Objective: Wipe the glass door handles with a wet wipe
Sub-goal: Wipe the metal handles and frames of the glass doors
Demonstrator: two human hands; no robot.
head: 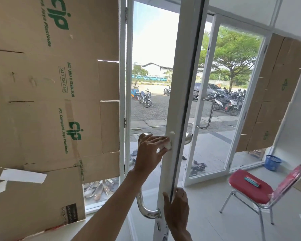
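The near white-framed glass door (176, 101) stands ajar, edge toward me. Its curved chrome handle (143, 208) runs down the door's left face. My left hand (150, 150) presses a white wet wipe (166, 145) against the handle's upper mount on the frame, covering the top of the bar. My right hand (177, 209) grips the door's edge lower down, beside the handle's bottom mount. A stub of the matching handle (188, 138) shows on the door's other face. The far door's chrome handle (209, 113) hangs untouched.
Flattened cardboard boxes (50, 101) cover the window on the left. A red chair (247, 190) with a teal packet (252, 181) on its seat stands on the right, with a blue basket (272, 162) behind. Shoes (97, 188) lie on the floor outside.
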